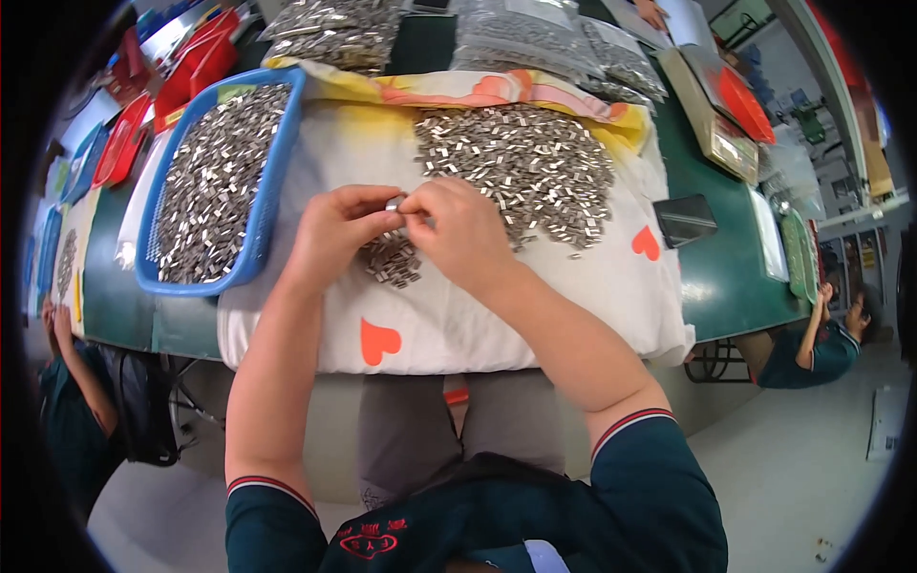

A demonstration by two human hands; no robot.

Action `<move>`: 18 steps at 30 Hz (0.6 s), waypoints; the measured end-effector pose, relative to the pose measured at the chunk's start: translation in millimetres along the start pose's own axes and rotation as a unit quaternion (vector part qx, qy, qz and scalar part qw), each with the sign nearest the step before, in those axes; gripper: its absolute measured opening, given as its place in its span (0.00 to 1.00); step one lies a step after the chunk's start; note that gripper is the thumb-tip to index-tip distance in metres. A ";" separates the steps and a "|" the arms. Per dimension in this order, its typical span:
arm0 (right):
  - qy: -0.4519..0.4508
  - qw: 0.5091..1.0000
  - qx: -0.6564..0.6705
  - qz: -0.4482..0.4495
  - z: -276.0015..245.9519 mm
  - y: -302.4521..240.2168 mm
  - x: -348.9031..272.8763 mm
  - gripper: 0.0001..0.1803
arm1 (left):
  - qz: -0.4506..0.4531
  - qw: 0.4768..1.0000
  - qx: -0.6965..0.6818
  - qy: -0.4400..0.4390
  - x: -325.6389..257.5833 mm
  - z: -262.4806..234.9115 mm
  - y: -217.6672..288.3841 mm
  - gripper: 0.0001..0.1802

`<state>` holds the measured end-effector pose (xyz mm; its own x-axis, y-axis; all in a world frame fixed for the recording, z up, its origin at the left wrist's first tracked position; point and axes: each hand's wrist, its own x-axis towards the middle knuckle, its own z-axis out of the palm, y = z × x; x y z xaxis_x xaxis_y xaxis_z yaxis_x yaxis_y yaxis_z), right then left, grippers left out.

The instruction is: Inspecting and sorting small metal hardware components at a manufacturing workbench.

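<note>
My left hand (341,227) and my right hand (453,224) meet over the white cloth (478,325), fingertips pinched together. Between them is a small shiny metal piece (394,203), held by both hands; its exact kind is too small to make out. Right under the hands lies a little heap of small metal pieces (393,262). Beyond my right hand spreads a large pile of the same silvery pieces (521,162). To the left of my left hand, a blue plastic basket (256,244) is filled with many more of them.
Clear plastic bags (521,38) full of metal pieces line the back of the green table (731,282). A dark phone (685,221) lies right of the cloth. Red bins (196,67) stand at far left, a scale-like device (716,119) at right. Other people sit on both sides.
</note>
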<state>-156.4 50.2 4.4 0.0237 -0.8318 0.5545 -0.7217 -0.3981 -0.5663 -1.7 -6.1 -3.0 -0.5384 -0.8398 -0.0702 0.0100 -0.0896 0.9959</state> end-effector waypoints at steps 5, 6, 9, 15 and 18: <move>-0.082 0.984 0.122 0.097 -15.9 3.3 4.0 0.06 | -0.008 0.999 -0.039 -0.018 1.3 -4.9 0.3 0.16; -0.119 0.969 0.157 0.148 -18.6 3.0 5.0 0.06 | -0.017 0.999 -0.032 -0.030 1.5 -4.0 0.6 0.16; -0.127 0.961 0.161 0.185 -15.2 -1.3 4.6 0.06 | -0.026 0.999 -0.005 -0.046 -0.7 -3.9 1.6 0.15; -0.075 0.983 -0.003 0.165 -47.6 21.1 15.5 0.06 | -0.014 0.999 -0.013 -0.051 1.0 -4.7 0.1 0.14; -0.142 0.977 -0.074 0.143 -48.5 22.5 12.4 0.05 | -0.005 0.998 -0.003 -0.055 2.5 -3.9 -0.8 0.14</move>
<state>-205.9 49.6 28.1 -0.0172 -0.9829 0.1833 -0.8184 -0.0915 -0.5674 0.2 -10.2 -4.2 -0.6281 -0.7748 -0.0727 0.0093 -0.1009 0.9949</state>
